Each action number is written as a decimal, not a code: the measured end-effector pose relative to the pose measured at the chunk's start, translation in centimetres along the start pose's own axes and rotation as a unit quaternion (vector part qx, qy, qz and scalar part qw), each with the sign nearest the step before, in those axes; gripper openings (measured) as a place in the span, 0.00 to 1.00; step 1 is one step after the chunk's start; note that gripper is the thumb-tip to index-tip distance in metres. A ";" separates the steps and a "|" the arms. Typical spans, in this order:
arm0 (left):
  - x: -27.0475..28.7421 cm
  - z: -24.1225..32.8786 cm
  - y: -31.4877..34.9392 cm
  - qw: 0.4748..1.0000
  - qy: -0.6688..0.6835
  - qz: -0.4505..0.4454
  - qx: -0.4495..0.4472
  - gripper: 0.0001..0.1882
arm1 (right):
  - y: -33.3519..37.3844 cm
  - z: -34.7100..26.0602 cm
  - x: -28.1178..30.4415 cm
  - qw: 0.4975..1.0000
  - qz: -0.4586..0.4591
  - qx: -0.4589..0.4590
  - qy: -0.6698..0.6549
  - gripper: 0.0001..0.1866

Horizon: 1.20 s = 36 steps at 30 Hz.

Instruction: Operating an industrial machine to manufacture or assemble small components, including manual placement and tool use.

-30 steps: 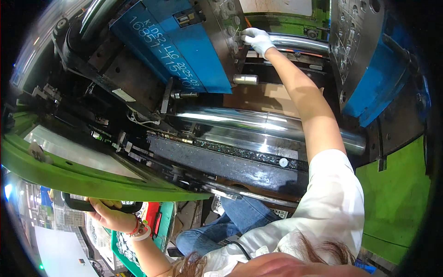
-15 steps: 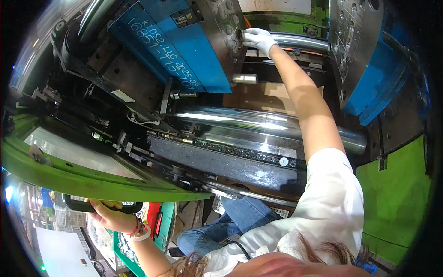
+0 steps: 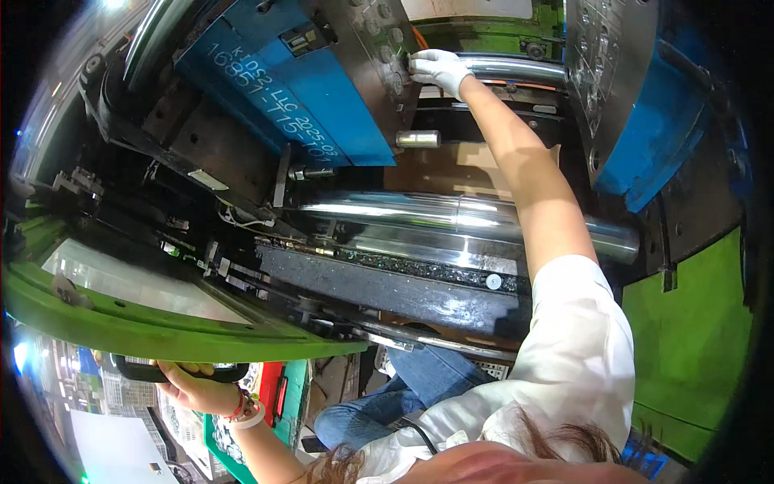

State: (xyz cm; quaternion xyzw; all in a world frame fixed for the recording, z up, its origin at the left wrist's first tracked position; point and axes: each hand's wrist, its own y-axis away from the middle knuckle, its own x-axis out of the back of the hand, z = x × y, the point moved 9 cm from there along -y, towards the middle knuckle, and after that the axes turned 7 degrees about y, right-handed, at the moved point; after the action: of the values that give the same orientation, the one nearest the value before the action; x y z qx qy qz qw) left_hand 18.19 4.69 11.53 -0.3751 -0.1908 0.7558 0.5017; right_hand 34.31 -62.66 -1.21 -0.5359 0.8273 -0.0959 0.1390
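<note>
My left hand (image 3: 201, 391), bare, is closed round the black handle (image 3: 145, 369) of a green machine door (image 3: 185, 343) at the lower left. In a white glove, my right hand (image 3: 441, 71) reaches far across the machine to the face of the left mould half (image 3: 385, 56). Its fingers are drawn together at one of several round pieces in that steel face; whatever lies between the fingertips is hidden. This mould half has a blue side (image 3: 298, 97). Facing it across the gap stands the other mould half (image 3: 592, 81), also steel and blue.
Thick polished tie bars (image 3: 387, 208) cross between the mould halves, below my right arm. A steel guide pin (image 3: 418, 139) sticks out from the left half. Brown cardboard (image 3: 451, 165) lies beneath the gap. A small white disc (image 3: 493, 281) rests on the dark near rail. Green bin (image 3: 222, 444) at lower left.
The view has shifted slightly. My right hand stays at the left mould face, and my left hand keeps its hold on the door handle.
</note>
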 end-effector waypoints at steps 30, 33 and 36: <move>-1.0 1.3 0.2 0.999 -0.003 -0.036 -0.026 0.08 | 1.4 -4.1 0.9 0.871 0.217 0.040 0.438 0.20; -1.3 1.1 0.2 0.998 -0.026 -0.064 -0.007 0.10 | 8.5 -7.9 0.2 0.885 0.367 0.029 0.284 0.17; -1.2 1.0 -0.1 0.993 -0.046 -0.100 -0.041 0.10 | 17.0 -11.0 -4.9 0.931 0.343 0.104 -0.073 0.11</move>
State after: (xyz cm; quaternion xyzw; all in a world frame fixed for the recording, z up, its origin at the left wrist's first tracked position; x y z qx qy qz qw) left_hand 17.80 3.78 12.66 -0.3390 -0.2811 0.7099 0.5496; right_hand 17.92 -51.17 4.55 -0.2077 0.9335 -0.0882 0.2786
